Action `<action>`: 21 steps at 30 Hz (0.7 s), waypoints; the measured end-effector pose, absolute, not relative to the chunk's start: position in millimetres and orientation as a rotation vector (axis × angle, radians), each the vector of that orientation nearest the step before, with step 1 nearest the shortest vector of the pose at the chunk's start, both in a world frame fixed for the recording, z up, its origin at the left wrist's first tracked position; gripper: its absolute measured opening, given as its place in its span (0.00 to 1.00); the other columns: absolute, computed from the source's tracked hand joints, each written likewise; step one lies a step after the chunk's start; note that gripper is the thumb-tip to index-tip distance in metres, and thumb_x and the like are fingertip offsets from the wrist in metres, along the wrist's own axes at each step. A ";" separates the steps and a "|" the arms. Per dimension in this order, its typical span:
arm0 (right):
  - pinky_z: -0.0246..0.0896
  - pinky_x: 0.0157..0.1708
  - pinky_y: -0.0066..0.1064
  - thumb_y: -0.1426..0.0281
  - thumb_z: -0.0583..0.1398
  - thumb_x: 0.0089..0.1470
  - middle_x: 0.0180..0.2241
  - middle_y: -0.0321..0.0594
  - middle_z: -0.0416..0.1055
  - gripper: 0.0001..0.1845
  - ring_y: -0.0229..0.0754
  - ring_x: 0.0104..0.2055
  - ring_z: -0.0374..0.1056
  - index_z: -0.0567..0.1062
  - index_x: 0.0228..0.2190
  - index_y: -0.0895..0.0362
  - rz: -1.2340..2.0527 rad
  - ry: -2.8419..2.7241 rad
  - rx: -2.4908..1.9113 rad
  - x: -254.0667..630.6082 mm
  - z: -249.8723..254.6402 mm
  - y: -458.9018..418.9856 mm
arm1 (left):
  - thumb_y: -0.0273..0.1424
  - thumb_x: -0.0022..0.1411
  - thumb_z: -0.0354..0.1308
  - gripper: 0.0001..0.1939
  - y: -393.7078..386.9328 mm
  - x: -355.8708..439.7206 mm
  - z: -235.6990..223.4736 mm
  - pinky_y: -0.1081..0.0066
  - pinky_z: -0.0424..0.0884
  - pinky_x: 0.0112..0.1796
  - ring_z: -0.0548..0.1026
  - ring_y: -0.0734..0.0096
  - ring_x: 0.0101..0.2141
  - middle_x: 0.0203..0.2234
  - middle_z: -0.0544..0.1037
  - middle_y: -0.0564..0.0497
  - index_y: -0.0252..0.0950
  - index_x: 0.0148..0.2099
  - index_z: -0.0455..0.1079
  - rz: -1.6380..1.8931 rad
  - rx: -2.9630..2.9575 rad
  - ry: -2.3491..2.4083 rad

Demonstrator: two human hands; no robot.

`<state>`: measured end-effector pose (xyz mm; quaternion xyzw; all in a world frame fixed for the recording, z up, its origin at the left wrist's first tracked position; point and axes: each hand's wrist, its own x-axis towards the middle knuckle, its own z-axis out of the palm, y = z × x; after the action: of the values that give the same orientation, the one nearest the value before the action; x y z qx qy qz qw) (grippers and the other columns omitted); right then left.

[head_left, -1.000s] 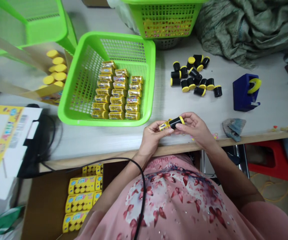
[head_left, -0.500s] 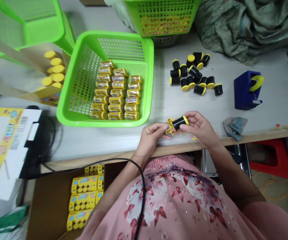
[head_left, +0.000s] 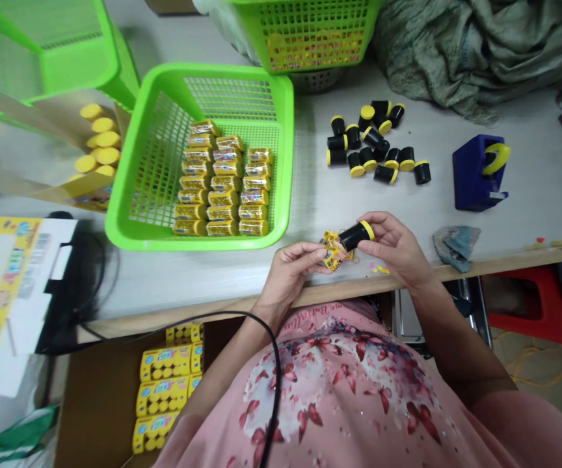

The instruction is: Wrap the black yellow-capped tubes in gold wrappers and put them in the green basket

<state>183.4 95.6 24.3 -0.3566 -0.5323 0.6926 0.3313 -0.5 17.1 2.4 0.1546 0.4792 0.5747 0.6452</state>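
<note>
Left hand (head_left: pixel 288 276): I saw its fingers (head_left: pixel 307 255) closed on a crumpled yellow-and-gold wrapper (head_left: pixel 334 251), pinching it at the tube's uncapped end.

Right hand (head_left: pixel 395 250): gripped a black tube (head_left: pixel 354 236) with a yellow cap, curled around it and holding it in the air above the counter (head_left: pixel 173 286).

Step in hand: both hands worked together at the tube's uncapped end, with the wrapper bunched and loose there, unlike the smooth sleeves on the wrapped tubes (head_left: pixel 222 185) lined up in rows in the green basket (head_left: pixel 237 70).

Nearby: loose black tubes (head_left: pixel 371 143) with yellow caps lay in a scattered cluster beyond the hands, beside a blue tape dispenser (head_left: pixel 469 172) carrying a yellow roll. A grey rag (head_left: pixel 455 247) sat near the counter's edge.

Below: yellow packs (head_left: pixel 164 364) stood in a cardboard box (head_left: pixel 90 403) under the counter, near a black cable (head_left: pixel 277 383).

Writing: the lettering on the yellow packs was too small to read from my feed. A printed card (head_left: pixel 2 305) at left showed a barcode, unreadable. The pink shirt (head_left: pixel 339 396) bore script that looked like "Butterfly", only partly legible.
</note>
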 end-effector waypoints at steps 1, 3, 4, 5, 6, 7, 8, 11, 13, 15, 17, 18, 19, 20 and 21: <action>0.69 0.40 0.30 0.61 0.72 0.43 0.35 0.34 0.76 0.23 0.37 0.37 0.73 0.72 0.39 0.52 1.804 -1.407 -0.934 182.9 23.0 95.3 | 0.34 0.38 0.76 0.14 17.2 -0.5 2.0 0.75 0.78 0.25 0.78 0.73 0.23 0.23 0.82 0.50 0.33 0.27 0.80 1.308 0.350 1.096; 0.69 0.40 0.30 0.60 0.72 0.43 0.35 0.34 0.76 0.23 0.37 0.38 0.73 0.71 0.40 0.52 1.791 -1.443 -0.953 182.5 20.6 94.6 | 0.34 0.38 0.76 0.14 17.5 -0.4 1.2 0.73 0.78 0.25 0.78 0.72 0.22 0.24 0.82 0.50 0.34 0.28 0.80 1.308 0.344 1.106; 0.69 0.41 0.31 0.60 0.71 0.44 0.35 0.34 0.76 0.24 0.38 0.38 0.73 0.71 0.40 0.52 1.783 -1.459 -0.965 182.5 19.6 94.2 | 0.35 0.38 0.76 0.14 17.7 -0.2 0.8 0.73 0.78 0.25 0.78 0.72 0.22 0.24 0.82 0.51 0.34 0.28 0.80 1.310 0.341 1.111; 0.69 0.42 0.31 0.60 0.71 0.44 0.36 0.34 0.76 0.24 0.38 0.39 0.73 0.71 0.41 0.52 1.772 -1.471 -0.975 182.6 18.7 93.7 | 0.35 0.38 0.76 0.15 17.8 0.2 0.6 0.73 0.78 0.26 0.78 0.72 0.23 0.24 0.82 0.51 0.34 0.29 0.80 1.318 0.339 1.115; 0.69 0.42 0.31 0.60 0.71 0.44 0.36 0.35 0.75 0.24 0.38 0.39 0.73 0.70 0.41 0.52 1.758 -1.483 -0.987 182.7 17.9 93.1 | 0.35 0.38 0.76 0.15 18.0 0.8 0.4 0.73 0.78 0.26 0.78 0.71 0.24 0.24 0.82 0.51 0.34 0.29 0.80 1.330 0.339 1.121; 0.69 0.43 0.31 0.60 0.71 0.44 0.36 0.35 0.75 0.24 0.38 0.40 0.73 0.70 0.41 0.51 1.743 -1.493 -0.998 182.7 17.2 92.5 | 0.36 0.38 0.76 0.15 18.2 1.4 0.3 0.73 0.78 0.27 0.78 0.71 0.25 0.25 0.82 0.51 0.34 0.29 0.80 1.345 0.342 1.127; 0.69 0.43 0.32 0.60 0.71 0.44 0.35 0.34 0.75 0.24 0.38 0.40 0.73 0.70 0.41 0.51 1.725 -1.502 -1.008 182.6 16.7 91.9 | 0.36 0.39 0.76 0.15 18.4 2.1 0.2 0.73 0.77 0.29 0.79 0.71 0.26 0.25 0.82 0.52 0.35 0.29 0.80 1.365 0.345 1.134; 0.69 0.44 0.32 0.60 0.71 0.44 0.35 0.34 0.74 0.25 0.38 0.39 0.72 0.69 0.41 0.52 1.693 -1.523 -1.032 181.3 15.3 90.3 | 0.35 0.41 0.75 0.13 19.2 3.8 -1.1 0.73 0.76 0.34 0.78 0.74 0.27 0.26 0.82 0.53 0.37 0.29 0.80 1.418 0.374 1.153; 0.69 0.44 0.32 0.60 0.71 0.44 0.35 0.34 0.73 0.25 0.38 0.39 0.73 0.69 0.41 0.52 1.694 -1.525 -1.035 179.9 14.6 89.7 | 0.34 0.41 0.75 0.13 19.5 4.4 -3.0 0.72 0.74 0.39 0.78 0.74 0.29 0.28 0.83 0.53 0.38 0.31 0.81 1.425 0.416 1.147; 0.70 0.45 0.32 0.60 0.71 0.44 0.35 0.34 0.74 0.25 0.38 0.40 0.73 0.69 0.40 0.52 1.710 -1.526 -1.032 178.3 13.8 89.1 | 0.31 0.40 0.76 0.16 19.5 4.6 -5.4 0.69 0.73 0.44 0.79 0.71 0.34 0.33 0.84 0.51 0.39 0.35 0.81 1.412 0.467 1.127; 0.70 0.45 0.32 0.61 0.71 0.43 0.36 0.35 0.74 0.24 0.37 0.40 0.73 0.69 0.40 0.52 1.725 -1.527 -1.028 176.7 13.1 88.2 | 0.30 0.38 0.76 0.18 19.0 4.6 -7.6 0.66 0.71 0.48 0.79 0.66 0.39 0.37 0.84 0.50 0.39 0.37 0.81 1.400 0.514 1.125; 0.70 0.45 0.32 0.61 0.71 0.43 0.36 0.35 0.74 0.24 0.37 0.40 0.73 0.69 0.40 0.53 1.728 -1.527 -1.029 176.0 12.9 87.6 | 0.30 0.38 0.76 0.19 18.7 4.6 -8.3 0.65 0.70 0.50 0.79 0.64 0.41 0.37 0.84 0.50 0.39 0.37 0.81 1.395 0.534 1.136; 0.71 0.45 0.32 0.62 0.71 0.43 0.36 0.35 0.75 0.24 0.37 0.40 0.73 0.69 0.40 0.53 1.730 -1.525 -1.029 175.4 13.0 86.9 | 0.30 0.38 0.76 0.18 18.4 4.7 -8.7 0.64 0.70 0.50 0.79 0.63 0.42 0.37 0.84 0.49 0.39 0.37 0.82 1.391 0.552 1.154; 0.71 0.45 0.32 0.62 0.71 0.43 0.36 0.36 0.75 0.24 0.37 0.40 0.74 0.69 0.40 0.53 1.730 -1.525 -1.028 174.9 13.2 86.2 | 0.30 0.39 0.75 0.17 18.1 4.7 -8.8 0.64 0.70 0.50 0.79 0.63 0.41 0.37 0.84 0.49 0.39 0.36 0.82 1.389 0.567 1.173; 0.71 0.45 0.33 0.62 0.71 0.43 0.36 0.36 0.75 0.24 0.38 0.40 0.74 0.70 0.39 0.53 1.729 -1.528 -1.026 174.5 13.5 85.5 | 0.30 0.39 0.75 0.16 17.8 4.8 -8.4 0.63 0.70 0.50 0.79 0.64 0.40 0.36 0.84 0.50 0.39 0.35 0.81 1.389 0.577 1.193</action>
<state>174.5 85.5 13.5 -0.3870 -0.5766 0.6524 0.3036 4.8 17.8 -8.4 0.2461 0.5091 0.5926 0.5736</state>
